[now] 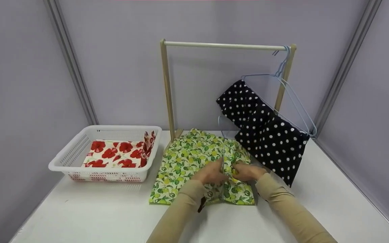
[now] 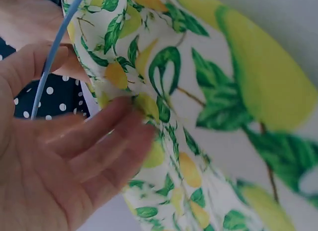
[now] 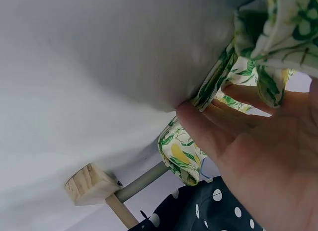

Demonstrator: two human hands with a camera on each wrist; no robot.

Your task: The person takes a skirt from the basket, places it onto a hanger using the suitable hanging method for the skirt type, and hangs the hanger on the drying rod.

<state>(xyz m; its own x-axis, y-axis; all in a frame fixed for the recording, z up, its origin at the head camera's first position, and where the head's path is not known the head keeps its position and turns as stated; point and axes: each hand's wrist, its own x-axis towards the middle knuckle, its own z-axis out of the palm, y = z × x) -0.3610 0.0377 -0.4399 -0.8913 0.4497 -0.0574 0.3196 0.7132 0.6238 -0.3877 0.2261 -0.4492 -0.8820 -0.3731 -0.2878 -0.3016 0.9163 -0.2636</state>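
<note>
lemon-print cloth [image 1: 187, 162] lies spread on the white bench [image 1: 96, 212], at the centre of the head view, with both hands at its four o'clock side. the left hand [image 1: 211, 173] has its fingers loosely bent, their tips touching the cloth; its grip is fairly wide. in the left wrist view, a slim blue rod [image 2: 60, 30] passes close by its thumb, at eleven o'clock. the right hand [image 1: 248, 171], at three o'clock from the left one, pinches a folded edge of the same cloth, so its grip is narrow, with fabric between thumb and fingers.

at nine o'clock from the lemon-print cloth, just beside it, stands a white basket [image 1: 98, 170] holding a red-flowered cloth [image 1: 113, 153], one end of which rises against the basket's three o'clock wall. a rack [image 1: 167, 87] with wooden posts and a pale crossbar stands at twelve o'clock. near the crossbar's three o'clock end hangs a light blue hanger [image 1: 277, 75]. a black polka-dot cloth [image 1: 268, 135] hangs from it, at two o'clock from the lemon-print cloth, slanting from ten o'clock down to four.
</note>
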